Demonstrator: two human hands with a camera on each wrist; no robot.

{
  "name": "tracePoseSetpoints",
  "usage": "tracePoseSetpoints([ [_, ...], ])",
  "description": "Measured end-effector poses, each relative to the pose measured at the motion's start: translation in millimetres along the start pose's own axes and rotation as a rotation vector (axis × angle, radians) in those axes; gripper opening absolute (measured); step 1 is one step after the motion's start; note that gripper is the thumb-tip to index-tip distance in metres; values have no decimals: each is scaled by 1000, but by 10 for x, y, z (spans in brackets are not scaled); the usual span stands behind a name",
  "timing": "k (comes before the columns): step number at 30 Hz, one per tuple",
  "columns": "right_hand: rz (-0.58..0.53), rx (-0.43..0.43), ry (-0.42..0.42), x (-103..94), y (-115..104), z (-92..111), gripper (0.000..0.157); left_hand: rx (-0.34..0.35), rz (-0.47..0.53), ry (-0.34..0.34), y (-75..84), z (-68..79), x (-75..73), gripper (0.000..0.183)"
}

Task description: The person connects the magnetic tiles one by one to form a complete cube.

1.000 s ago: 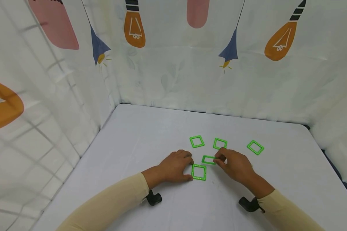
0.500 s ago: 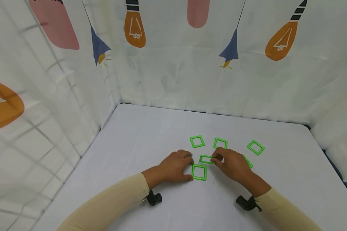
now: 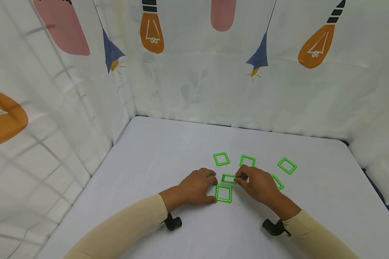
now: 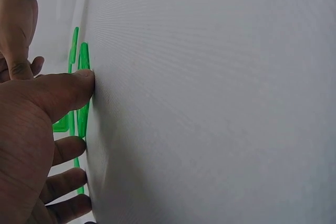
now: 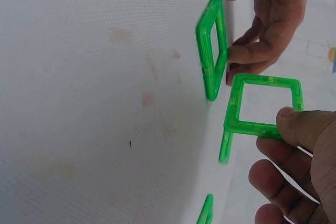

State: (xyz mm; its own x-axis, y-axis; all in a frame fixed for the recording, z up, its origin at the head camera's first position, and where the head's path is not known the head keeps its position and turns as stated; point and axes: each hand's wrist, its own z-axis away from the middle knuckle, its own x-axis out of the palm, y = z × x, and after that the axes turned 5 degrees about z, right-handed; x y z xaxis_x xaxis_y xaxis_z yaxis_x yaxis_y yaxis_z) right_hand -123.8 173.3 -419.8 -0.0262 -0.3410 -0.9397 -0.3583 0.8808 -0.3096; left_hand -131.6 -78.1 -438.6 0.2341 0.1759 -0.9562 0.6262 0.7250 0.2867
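Flat on the table lies one green square-frame magnetic tile (image 3: pixel 223 200). My left hand (image 3: pixel 196 187) rests at its left side, thumb at the near corner and a finger at the far corner; the left wrist view shows the thumb over that tile's edge (image 4: pixel 84 121). Just beyond it, a second magnetic tile (image 3: pixel 228 175) is raised and tilted up. My right hand (image 3: pixel 260 183) pinches its right side between thumb and fingers. In the right wrist view, the raised tile (image 5: pixel 252 128) faces the camera, close to the flat tile (image 5: pixel 205 45); whether they touch, I cannot tell.
Farther back lie more green tiles: one at the left (image 3: pixel 223 164), one behind my right fingers (image 3: pixel 248 157), and one at the right (image 3: pixel 284 169). Another tile (image 3: pixel 278 181) is partly hidden by my right hand. The white table (image 3: pixel 162 144) meets printed curtains behind.
My right hand has moved left with its tile, toward the flat one. A tile behind that hand has come into view. My left hand has stayed in place.
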Motion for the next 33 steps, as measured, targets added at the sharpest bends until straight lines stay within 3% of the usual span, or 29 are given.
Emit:
tracePoseSetpoints([
  [33,-28,-34,12,91,-51,-17,17,5,2,14,12,11,-7,50],
])
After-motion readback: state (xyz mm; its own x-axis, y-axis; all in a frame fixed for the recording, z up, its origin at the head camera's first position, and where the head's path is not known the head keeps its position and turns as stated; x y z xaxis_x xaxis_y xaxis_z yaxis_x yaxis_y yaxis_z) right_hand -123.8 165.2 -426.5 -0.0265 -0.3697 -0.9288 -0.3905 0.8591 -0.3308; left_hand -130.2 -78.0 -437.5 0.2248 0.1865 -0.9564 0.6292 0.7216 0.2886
